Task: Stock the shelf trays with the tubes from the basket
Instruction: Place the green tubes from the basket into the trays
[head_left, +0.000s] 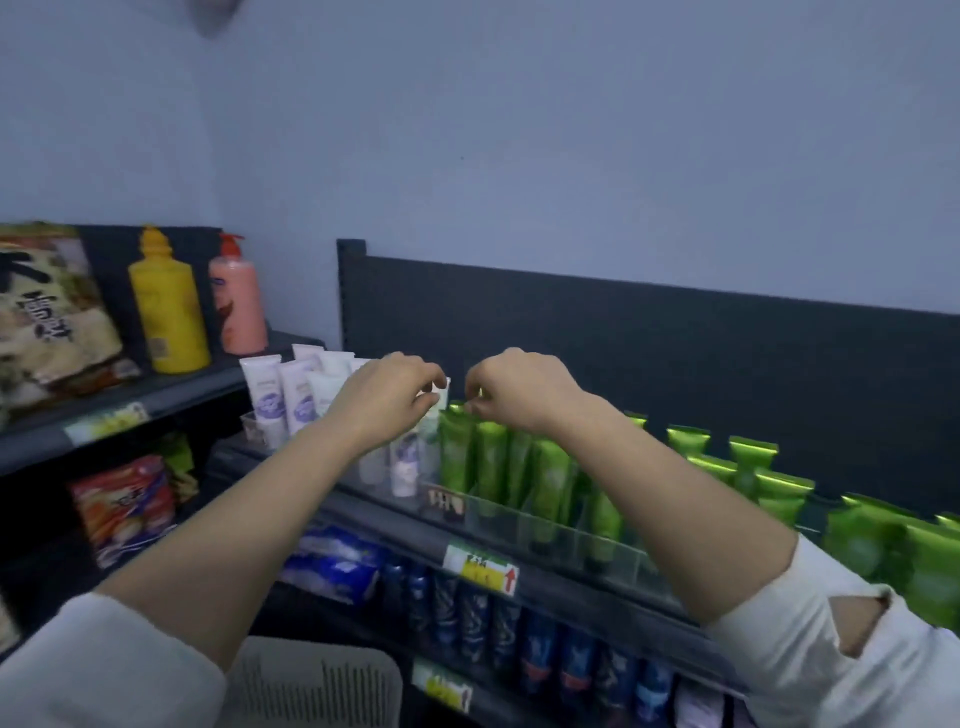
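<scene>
White tube (440, 400) stands cap-down in its shelf tray, long axis near vertical, flat crimp up. Green tube (457, 447) is just beside it in the same pose, in the clear tray (550, 535). We judge both light, soft-walled and a bit slick, so we take them at the stiff crimp; squeezing the body dents it and tips the neighbours. Left hand (384, 400) pinches the white tube's crimp, fingers curled narrow. Right hand (519, 389) looks pinched on the green tube's crimp. Basket (311, 680) sits low, under the shelves.

A plain bluish wall (571, 130) rises behind the dark shelving unit (623, 332) in dim light.
</scene>
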